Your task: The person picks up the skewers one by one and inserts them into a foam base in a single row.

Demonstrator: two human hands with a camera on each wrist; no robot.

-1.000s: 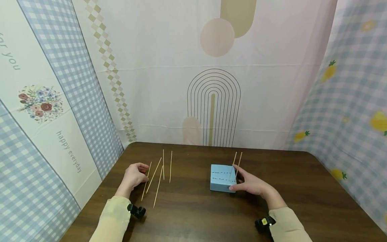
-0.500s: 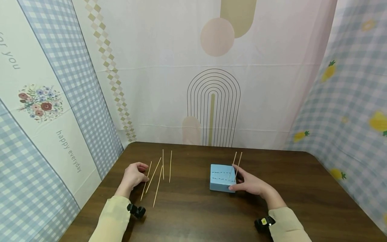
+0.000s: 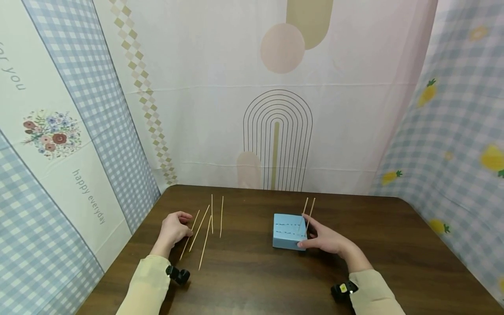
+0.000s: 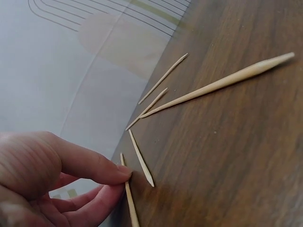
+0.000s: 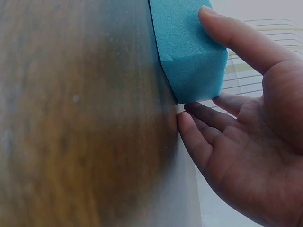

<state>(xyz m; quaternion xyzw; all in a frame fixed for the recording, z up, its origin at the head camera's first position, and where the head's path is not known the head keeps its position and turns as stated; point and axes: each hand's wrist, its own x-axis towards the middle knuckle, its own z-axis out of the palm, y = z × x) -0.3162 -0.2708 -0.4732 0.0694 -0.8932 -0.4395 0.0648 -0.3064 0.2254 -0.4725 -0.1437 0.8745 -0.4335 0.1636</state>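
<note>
At the table's left side my left hand (image 3: 174, 229) pinches a thin bamboo skewer (image 4: 131, 203) between thumb and forefinger, as the left wrist view shows. Several similar skewers (image 3: 222, 217) lie loosely spread just right of it. Right of centre sits a light blue foam block (image 3: 287, 243) with two rows of short dark marks on top. Two skewers (image 3: 312, 209) stand up from the block's right end, leaning slightly right. My right hand (image 3: 332, 239) grips that end, thumb on the near face; the other fingers are partly hidden behind the block.
The dark brown wooden table (image 3: 244, 280) has rounded far corners. A white patterned cloth (image 3: 208, 109) hangs behind it, and checked cloths hang on both sides. Each wrist carries a small black camera (image 3: 178, 274).
The skewer in my left hand has tilted a little, its far end swinging right and its near end left. My right hand and the block hold still.
</note>
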